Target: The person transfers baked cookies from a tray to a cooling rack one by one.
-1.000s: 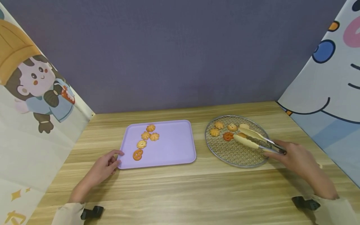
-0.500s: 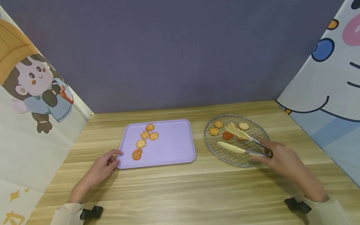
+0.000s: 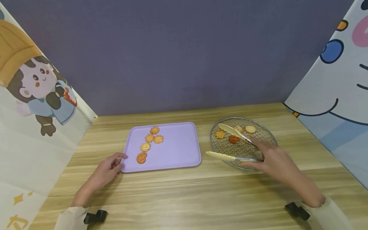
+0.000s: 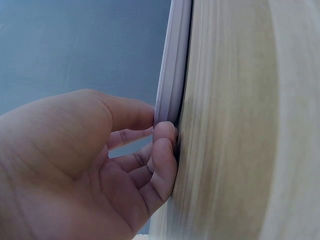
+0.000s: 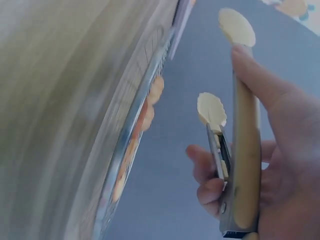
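Note:
My right hand (image 3: 273, 159) holds a pair of food tongs (image 3: 228, 129) with cream tips and metal arms. The arms are spread wide with nothing between the tips, above the left part of a round wire rack (image 3: 230, 149). In the right wrist view, thumb and fingers lie along opposite arms of the tongs (image 5: 245, 150). On the rack are a reddish pretzel (image 3: 233, 139), a flower-shaped cookie (image 3: 220, 134) and a pale round cookie (image 3: 250, 129); others are partly hidden by the tongs. My left hand (image 3: 107, 169) pinches the near-left corner of a lilac tray (image 3: 178, 143).
Several cookies rest on the tray's left half: flower-shaped cookies (image 3: 158, 139), a ring-like cookie (image 3: 145, 147) and a brown pretzel (image 3: 141, 157). A grey-blue panel (image 3: 184, 64) rises behind the wooden table (image 3: 184, 198). Printed cartoon panels stand on both sides.
My right hand has moved left across the rack with the tongs, whose arms have spread much wider. The pale round cookie has come into clear view. My left hand stays at the tray corner.

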The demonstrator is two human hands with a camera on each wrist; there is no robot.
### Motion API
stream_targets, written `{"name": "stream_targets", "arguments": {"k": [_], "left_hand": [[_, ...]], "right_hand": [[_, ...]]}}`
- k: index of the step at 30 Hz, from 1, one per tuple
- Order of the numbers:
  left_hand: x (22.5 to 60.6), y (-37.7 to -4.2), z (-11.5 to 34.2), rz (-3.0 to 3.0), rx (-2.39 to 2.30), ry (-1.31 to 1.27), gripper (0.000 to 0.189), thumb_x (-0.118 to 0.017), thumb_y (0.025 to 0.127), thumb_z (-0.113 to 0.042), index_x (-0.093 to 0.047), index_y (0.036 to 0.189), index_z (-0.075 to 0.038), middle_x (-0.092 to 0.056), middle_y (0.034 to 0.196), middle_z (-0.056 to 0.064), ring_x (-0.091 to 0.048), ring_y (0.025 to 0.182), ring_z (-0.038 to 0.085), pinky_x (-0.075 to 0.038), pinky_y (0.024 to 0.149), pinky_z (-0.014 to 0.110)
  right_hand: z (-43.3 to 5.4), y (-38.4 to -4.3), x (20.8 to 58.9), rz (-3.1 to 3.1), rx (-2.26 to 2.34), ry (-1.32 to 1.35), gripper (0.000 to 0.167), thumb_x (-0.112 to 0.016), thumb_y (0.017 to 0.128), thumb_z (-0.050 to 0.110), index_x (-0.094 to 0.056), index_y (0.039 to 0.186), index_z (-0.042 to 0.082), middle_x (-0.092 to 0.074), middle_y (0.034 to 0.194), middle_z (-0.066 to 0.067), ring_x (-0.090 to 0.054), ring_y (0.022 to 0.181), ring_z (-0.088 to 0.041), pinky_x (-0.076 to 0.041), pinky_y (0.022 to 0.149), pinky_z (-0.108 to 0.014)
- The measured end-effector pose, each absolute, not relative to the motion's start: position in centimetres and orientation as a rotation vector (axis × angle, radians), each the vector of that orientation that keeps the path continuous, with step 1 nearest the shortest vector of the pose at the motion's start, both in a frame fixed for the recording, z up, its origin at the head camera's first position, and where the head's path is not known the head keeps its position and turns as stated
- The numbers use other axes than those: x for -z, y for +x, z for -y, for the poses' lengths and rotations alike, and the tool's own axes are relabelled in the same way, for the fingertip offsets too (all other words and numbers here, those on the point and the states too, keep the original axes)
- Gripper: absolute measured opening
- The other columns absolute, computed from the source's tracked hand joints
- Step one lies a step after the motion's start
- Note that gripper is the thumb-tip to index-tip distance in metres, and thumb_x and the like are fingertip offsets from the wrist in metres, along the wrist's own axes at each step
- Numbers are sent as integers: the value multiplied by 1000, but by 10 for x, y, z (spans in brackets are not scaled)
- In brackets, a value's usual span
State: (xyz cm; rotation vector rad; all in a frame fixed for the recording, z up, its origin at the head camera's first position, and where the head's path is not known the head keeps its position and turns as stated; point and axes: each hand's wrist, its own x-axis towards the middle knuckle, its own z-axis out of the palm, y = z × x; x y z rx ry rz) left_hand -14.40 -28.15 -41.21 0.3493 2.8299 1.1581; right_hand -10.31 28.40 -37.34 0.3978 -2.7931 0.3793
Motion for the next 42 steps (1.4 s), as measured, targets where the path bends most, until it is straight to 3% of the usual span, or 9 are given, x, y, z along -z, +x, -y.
{"name": "stream_targets", "arguments": {"k": [2, 4, 8, 15, 23, 28, 34, 42], "left_hand": [[412, -144, 281, -2830, -1162, 354, 28, -57, 98, -1, -58, 126, -1, -56, 77, 6, -53, 58, 12, -47, 48, 25], [412, -144, 281, -2828, -1166, 349, 27, -57, 98, -1, -58, 125, -1, -56, 77, 6, -53, 58, 12, -47, 48, 25], [412, -144, 280, -2823, -1165, 344, 28, -57, 98, -1, -58, 126, -1, -56, 77, 7, -53, 58, 12, -46, 48, 25], [413, -146, 279, -2818, -1167, 345, 28, -57, 98, 0, -57, 126, 0, -56, 77, 7, -53, 59, 12, -47, 49, 25], [415, -148, 280, -2833, -1167, 353, 29, -57, 96, 1, -58, 125, -1, -55, 75, 7, -53, 58, 12, -47, 48, 25], [416, -148, 281, -2838, -1157, 357, 28, -58, 96, 1, -58, 125, -1, -56, 75, 6, -53, 58, 13, -47, 48, 25], [412, -144, 281, -2828, -1166, 334, 28, -58, 97, -1, -58, 125, -1, -56, 76, 7, -53, 58, 13, -47, 49, 25], [413, -142, 281, -2824, -1198, 339, 28, -59, 97, -1, -58, 125, -1, -56, 76, 6, -52, 58, 12, -46, 48, 24]], "right_hand": [[-277, -105, 373, 2779, -366, 432, 98, -77, 74, 65, -46, 146, 6, -66, 110, -21, -65, 83, -31, -54, 68, -54], [-270, -107, 373, 2767, -337, 475, 97, -75, 75, 65, -46, 147, 7, -66, 109, -21, -66, 83, -33, -54, 70, -56], [-253, -114, 371, 2719, -253, 564, 95, -75, 74, 67, -50, 145, 9, -67, 105, -17, -64, 70, -26, -53, 58, -48], [-224, -128, 367, 2694, -213, 671, 93, -78, 70, 67, -55, 140, 9, -66, 115, -21, -67, 70, -29, -50, 46, -38], [-199, -144, 367, 2750, -322, 718, 93, -73, 77, 68, -49, 145, 8, -66, 115, -21, -68, 78, -27, -54, 55, -38], [-184, -154, 368, 2762, -356, 731, 91, -72, 77, 68, -51, 143, 10, -68, 108, -16, -64, 68, -18, -53, 54, -36], [-161, -168, 370, 2746, -357, 795, 91, -73, 77, 66, -53, 141, 4, -69, 104, -18, -64, 70, -20, -54, 55, -34], [-134, -184, 372, 2797, -266, 862, 83, -73, 80, 63, -57, 138, 4, -68, 90, -12, -57, 61, -14, -44, 46, -27]]}}
